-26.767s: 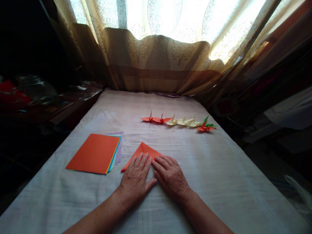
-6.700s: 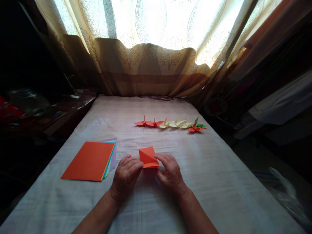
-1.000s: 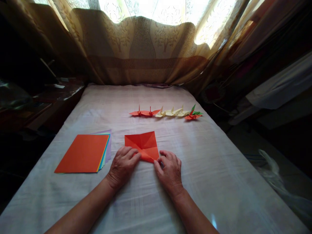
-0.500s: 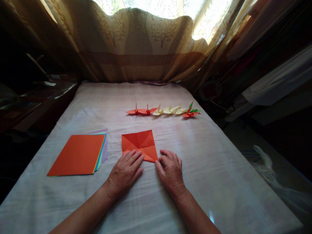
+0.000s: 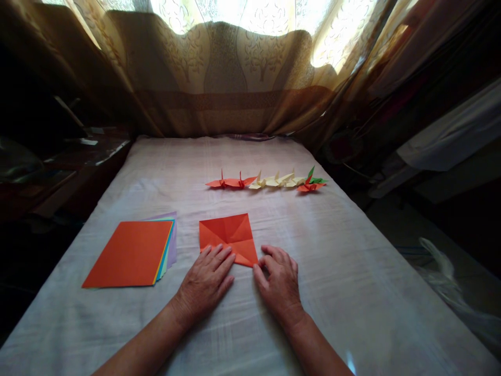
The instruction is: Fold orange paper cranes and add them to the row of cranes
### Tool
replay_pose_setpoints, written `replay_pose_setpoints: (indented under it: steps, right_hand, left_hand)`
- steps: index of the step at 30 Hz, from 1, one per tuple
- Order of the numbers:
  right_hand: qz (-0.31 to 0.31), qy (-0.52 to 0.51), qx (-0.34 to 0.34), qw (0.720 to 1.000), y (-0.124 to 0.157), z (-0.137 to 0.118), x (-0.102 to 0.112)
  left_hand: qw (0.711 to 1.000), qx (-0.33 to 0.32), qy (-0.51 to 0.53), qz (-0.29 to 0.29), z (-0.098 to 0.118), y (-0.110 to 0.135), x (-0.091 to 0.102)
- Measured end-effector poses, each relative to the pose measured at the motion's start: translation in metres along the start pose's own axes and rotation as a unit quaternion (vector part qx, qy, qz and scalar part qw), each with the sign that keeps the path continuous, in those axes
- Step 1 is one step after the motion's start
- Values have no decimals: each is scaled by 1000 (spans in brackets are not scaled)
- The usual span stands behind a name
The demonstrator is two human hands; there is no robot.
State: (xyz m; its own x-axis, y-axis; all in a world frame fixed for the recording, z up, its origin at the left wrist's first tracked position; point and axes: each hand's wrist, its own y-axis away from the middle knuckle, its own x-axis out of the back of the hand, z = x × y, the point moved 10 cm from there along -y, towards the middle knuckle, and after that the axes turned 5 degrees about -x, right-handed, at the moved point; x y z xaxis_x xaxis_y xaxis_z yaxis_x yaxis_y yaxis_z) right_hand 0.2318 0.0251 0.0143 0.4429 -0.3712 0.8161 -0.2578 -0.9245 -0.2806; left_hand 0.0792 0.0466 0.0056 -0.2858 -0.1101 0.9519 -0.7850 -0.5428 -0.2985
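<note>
My left hand (image 5: 205,284) lies flat, fingers side by side with nothing clamped in that grip, their tips on the near edge of a creased, four-cornered sheet of orange-red paper (image 5: 237,230). The sheet rests mid-table, between the left and right edges of the pale cloth-covered table (image 5: 324,261). My right hand (image 5: 278,284) is curled, thumb tip at the sheet's near right corner; I cannot tell whether that grip pinches it. A stack of coloured paper (image 5: 127,254), orange on top, lies towards the left edge. Orange-red, cream and green folded-paper birds (image 5: 276,181) line up towards the far right corner.
</note>
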Motion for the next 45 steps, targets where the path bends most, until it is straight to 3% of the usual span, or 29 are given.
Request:
replay_pose_setpoints:
  steps: [18, 28, 32, 37, 45]
  right_hand:
    - [-7, -1, -16, 1000, -1, -1, 0]
    - [-7, -25, 19, 999, 2, 11, 7]
    - [-10, 11, 62, 998, 13, -1, 8]
    - [-57, 72, 113, 989, 29, -26, -9]
    - [-70, 114, 102, 986, 33, -20, -9]
  left_hand:
    - [999, 1, 39, -36, -3, 0, -3]
    - [998, -9, 40, -49, -3, 0, -7]
    - [998, -12, 30, -48, -2, -1, -5]
    - [998, -21, 23, -50, 0, -1, -5]
    - [998, -20, 26, -60, 0, -3, -5]
